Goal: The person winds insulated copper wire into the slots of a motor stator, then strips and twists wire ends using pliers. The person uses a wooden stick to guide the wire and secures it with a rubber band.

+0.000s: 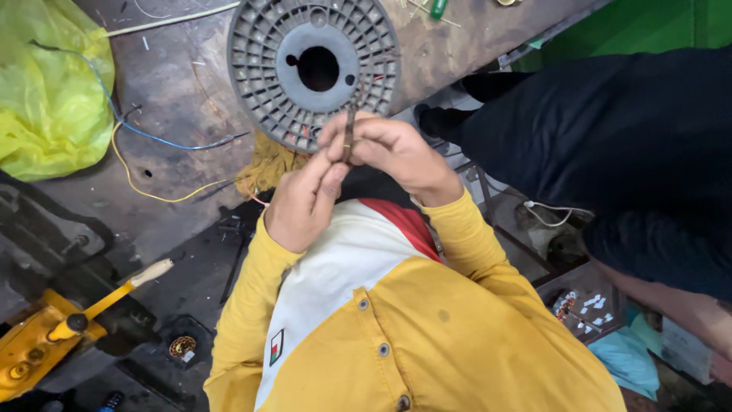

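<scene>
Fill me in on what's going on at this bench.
A person in a yellow shirt holds a thin, dark strip-like piece up between both hands, the left hand pinching from below and the right hand gripping from the side. Just past the hands, a grey plastic spool lies flat on the worn workbench, with blue and yellow wires and a yellow plastic bag alongside. Another person in dark clothes stands at the right.

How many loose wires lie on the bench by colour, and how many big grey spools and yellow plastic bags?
Blue wire: 1
Yellow wire: 1
Grey spool: 1
Yellow plastic bag: 1
Total: 4
</scene>
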`<action>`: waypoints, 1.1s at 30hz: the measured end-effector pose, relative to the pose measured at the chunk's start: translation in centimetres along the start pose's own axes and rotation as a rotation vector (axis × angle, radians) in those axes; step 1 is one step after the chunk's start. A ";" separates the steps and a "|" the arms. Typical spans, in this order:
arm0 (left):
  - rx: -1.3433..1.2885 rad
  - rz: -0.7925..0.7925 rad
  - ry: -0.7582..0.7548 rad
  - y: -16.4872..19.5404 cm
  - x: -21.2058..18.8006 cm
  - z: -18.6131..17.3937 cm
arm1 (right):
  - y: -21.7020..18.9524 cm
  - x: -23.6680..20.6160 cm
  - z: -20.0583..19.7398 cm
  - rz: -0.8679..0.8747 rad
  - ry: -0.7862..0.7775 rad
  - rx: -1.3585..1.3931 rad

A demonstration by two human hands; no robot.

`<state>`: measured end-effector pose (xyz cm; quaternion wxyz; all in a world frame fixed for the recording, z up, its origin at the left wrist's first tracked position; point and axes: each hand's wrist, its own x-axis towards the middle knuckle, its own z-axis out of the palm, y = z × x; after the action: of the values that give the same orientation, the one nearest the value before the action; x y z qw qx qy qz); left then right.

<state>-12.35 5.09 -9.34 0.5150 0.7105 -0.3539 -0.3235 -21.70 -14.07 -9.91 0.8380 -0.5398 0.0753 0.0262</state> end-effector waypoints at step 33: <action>-0.319 0.044 0.310 0.3 -0.8 0.0 | -2.8 1.5 -13.2 -0.282 0.418 -1.105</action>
<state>-12.83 5.75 -9.02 0.6761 0.6535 -0.2304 -0.2506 -21.17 -27.32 -12.94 0.3967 -0.8934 0.1415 -0.1565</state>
